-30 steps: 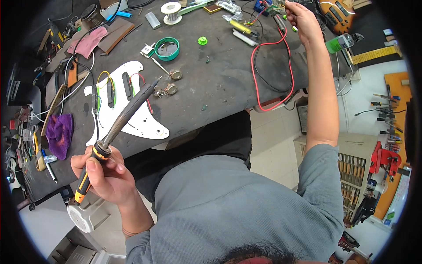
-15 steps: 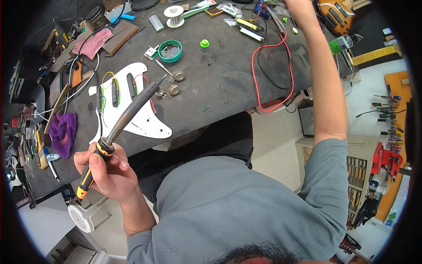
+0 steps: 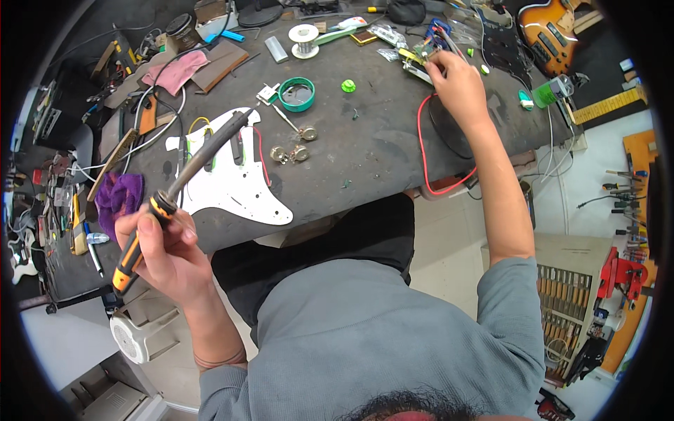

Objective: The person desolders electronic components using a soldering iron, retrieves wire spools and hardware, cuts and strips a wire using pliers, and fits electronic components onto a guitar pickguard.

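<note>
My soldering iron (image 3: 203,156) reaches over the white pickguard (image 3: 242,200), its handle (image 3: 130,261) clamped in my left hand (image 3: 170,258). My right hand (image 3: 460,88) has just come back from the bench's (image 3: 382,144) far edge, which I judge brings my 2 hands closer for working. The iron looks long and dark, with black-orange handle. My right fingers bend at small parts (image 3: 425,55); whether they pinch, I cannot tell. Beyond the pickguard lie 3 potentiometers (image 3: 300,153).

The left hand (image 3: 168,256) holds a soldering iron (image 3: 163,203), which slants above a white plate (image 3: 235,193) at the left of the dark table (image 3: 382,154). The right hand (image 3: 458,88) is toward the far right; what it touches is unclear. Between them stands a green bowl (image 3: 298,107).
</note>
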{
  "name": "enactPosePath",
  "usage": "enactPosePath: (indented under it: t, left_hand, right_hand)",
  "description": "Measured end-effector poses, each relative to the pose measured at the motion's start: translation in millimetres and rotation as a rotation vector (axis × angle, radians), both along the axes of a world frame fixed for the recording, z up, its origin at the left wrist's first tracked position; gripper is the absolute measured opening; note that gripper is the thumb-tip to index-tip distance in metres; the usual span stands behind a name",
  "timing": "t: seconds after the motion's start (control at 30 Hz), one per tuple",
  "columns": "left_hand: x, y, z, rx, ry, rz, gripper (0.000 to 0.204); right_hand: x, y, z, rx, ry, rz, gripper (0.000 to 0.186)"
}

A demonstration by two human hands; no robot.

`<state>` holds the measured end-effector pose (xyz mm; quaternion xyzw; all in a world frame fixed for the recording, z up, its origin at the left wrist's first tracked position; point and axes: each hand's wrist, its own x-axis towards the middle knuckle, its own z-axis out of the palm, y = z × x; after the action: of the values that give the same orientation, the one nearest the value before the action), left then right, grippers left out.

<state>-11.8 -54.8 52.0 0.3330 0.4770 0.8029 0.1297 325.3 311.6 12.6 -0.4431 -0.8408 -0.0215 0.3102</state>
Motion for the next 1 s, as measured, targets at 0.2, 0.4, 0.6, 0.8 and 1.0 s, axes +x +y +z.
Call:
enactPosePath:
  t: [0.2, 0.4, 0.6, 0.8, 1.0]
  left_hand:
    - [-65.5, 55.8, 37.7, 0.057, 0.050, 0.024, 0.017]
    - [-117.9, 176.1, 96.4, 0.110, 0.002, -0.019, 0.020]
    - [-42.3, 291.1, 205.5, -0.004, 0.760, 0.083, 0.026]
    - [-6.1, 385.3, 248.2, -0.121, 1.090, 0.084, 0.034]
    - [-13.4, 396.3, 246.2, -0.247, 1.192, 0.116, 0.034]
  right_hand:
    - [6.7, -49.0, 0.0, 0.068, -0.059, -0.028, 0.018]
    - [-10.8, -130.6, -11.2, -0.180, 0.096, 0.133, 0.012]
    - [-29.6, -161.5, -34.0, -0.130, 0.230, 0.161, 0.008]
    - [-29.4, -155.7, -40.0, -0.094, 0.342, 0.131, 0.008]
    - [-26.7, -154.5, -43.6, -0.165, 0.375, 0.125, 0.008]
